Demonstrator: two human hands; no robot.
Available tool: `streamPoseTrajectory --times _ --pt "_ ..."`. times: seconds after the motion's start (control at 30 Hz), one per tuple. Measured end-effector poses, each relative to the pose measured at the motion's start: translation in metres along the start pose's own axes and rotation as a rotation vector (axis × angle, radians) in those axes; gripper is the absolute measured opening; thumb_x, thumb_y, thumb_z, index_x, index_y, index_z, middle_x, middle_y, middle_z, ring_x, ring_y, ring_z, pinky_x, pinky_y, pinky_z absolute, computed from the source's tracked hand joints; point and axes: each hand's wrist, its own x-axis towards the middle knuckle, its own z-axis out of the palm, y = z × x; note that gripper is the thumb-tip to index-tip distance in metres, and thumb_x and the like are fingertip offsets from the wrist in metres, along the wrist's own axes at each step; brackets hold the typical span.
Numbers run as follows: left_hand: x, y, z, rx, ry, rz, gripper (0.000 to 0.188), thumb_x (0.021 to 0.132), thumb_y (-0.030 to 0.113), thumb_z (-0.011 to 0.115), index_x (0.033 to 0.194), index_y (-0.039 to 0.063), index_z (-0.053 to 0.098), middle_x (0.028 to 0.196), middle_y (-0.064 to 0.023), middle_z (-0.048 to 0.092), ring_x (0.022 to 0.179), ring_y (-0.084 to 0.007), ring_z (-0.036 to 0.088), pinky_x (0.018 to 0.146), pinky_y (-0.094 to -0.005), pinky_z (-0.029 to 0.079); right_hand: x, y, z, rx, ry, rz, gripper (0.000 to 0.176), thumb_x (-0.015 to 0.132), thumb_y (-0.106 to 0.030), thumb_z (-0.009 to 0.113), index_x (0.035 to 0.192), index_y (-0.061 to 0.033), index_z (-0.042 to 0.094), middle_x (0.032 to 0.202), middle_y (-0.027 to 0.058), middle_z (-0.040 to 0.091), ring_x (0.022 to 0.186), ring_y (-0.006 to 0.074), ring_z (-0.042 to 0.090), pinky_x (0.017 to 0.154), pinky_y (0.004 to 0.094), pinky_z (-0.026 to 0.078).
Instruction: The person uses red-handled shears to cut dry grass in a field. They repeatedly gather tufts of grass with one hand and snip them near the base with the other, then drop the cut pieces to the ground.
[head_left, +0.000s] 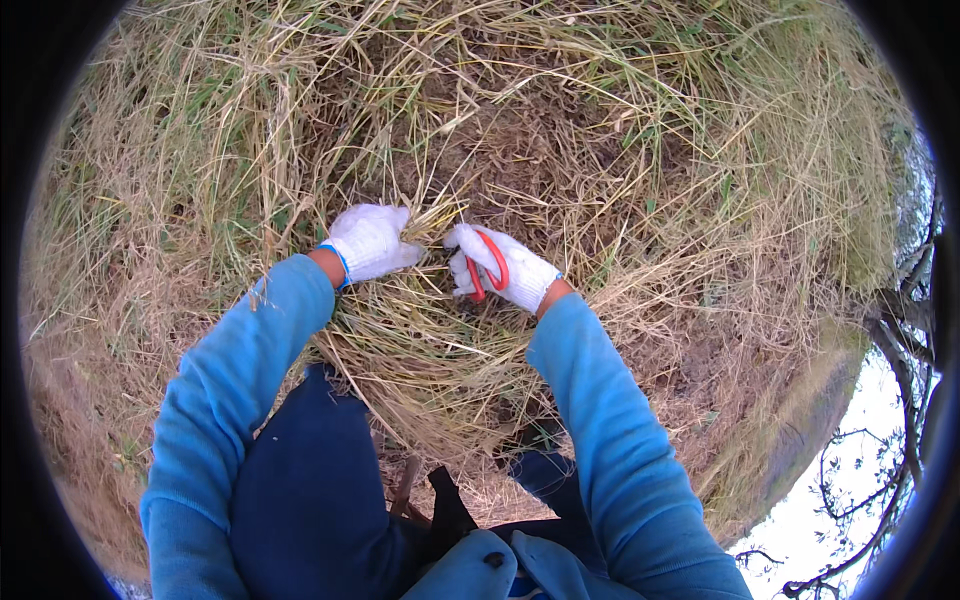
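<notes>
My left hand (371, 238), in a white knit glove with a blue cuff edge, grips a small tuft of yellow-green grass stalks (433, 219). Close to its right is my right hand (521, 268), gloved the same way. Its fingers are around the red looped handles (475, 285) of a cutting tool, probably scissors; I cannot make out the blades. Below both hands, a loose heap of long grass stalks (427, 334) lies in front of my knees. The stalks there are straw-coloured mixed with green.
Taller standing grass (277, 127) rises ahead and to the left. Brown ground with short dry stubble (517, 157) shows beyond my hands. Dark tree branches (896, 367) stand at the far right against bright sky. My trouser leg (307, 465) is bent at lower left.
</notes>
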Motion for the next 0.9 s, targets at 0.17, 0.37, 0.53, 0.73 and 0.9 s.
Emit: streamPoseTrajectory --times 0.17,0.37,0.53,0.73,0.9 --pt "-0.003 0.0 0.0 0.086 0.024 0.005 0.053 0.087 0.049 0.069 0.109 0.0 0.069 0.095 -0.0255 0.073 0.09 -0.0422 0.072 0.086 -0.0493 0.058 0.019 0.001 -0.002 -0.06 0.061 0.018 0.049 0.1 -0.051 0.067 0.111 -0.004 0.063 0.08 0.0027 0.059 0.065 0.0134 0.06 0.062 0.0335 0.059" --pt "-0.005 0.004 -0.005 0.15 0.005 0.03 0.057 0.09 0.052 0.066 0.109 -0.001 0.069 0.091 -0.0249 0.073 0.087 -0.0419 0.072 0.085 -0.0508 0.057 0.011 -0.004 -0.006 -0.235 0.095 0.034 0.048 0.099 -0.05 0.068 0.093 -0.0033 0.061 0.07 0.0025 0.054 0.051 0.0144 0.055 0.044 0.0326 0.05" --pt "-0.021 0.0 -0.007 0.208 -0.061 0.049 0.065 0.092 0.058 0.063 0.12 0.0 0.067 0.102 -0.0251 0.072 0.098 -0.0385 0.07 0.094 -0.0485 0.053 -0.005 0.002 0.002 -0.371 0.039 0.063 0.047 0.1 -0.049 0.066 0.091 -0.0032 0.059 0.065 0.0025 0.051 0.046 0.0136 0.052 0.04 0.0316 0.046" --pt "-0.037 -0.007 0.003 0.283 0.223 0.178 0.063 0.093 0.055 0.062 0.114 -0.004 0.069 0.121 -0.0282 0.067 0.117 -0.0429 0.062 0.1 -0.0516 0.049 -0.029 0.033 0.019 -0.334 0.083 0.162 0.059 0.095 -0.043 0.075 0.132 -0.0015 0.057 0.091 0.005 0.063 0.06 0.0118 0.054 0.05 0.0286 0.044" --pt "-0.027 -0.01 0.007 0.142 -0.027 0.009 0.055 0.096 0.049 0.059 0.127 0.004 0.065 0.113 -0.0246 0.072 0.107 -0.0406 0.07 0.099 -0.0509 0.054 -0.093 0.037 0.034 -0.472 0.218 -0.002 0.068 0.096 -0.044 0.074 0.145 -0.0039 0.048 0.09 0.0064 0.065 0.08 0.0189 0.066 0.078 0.0357 0.055"
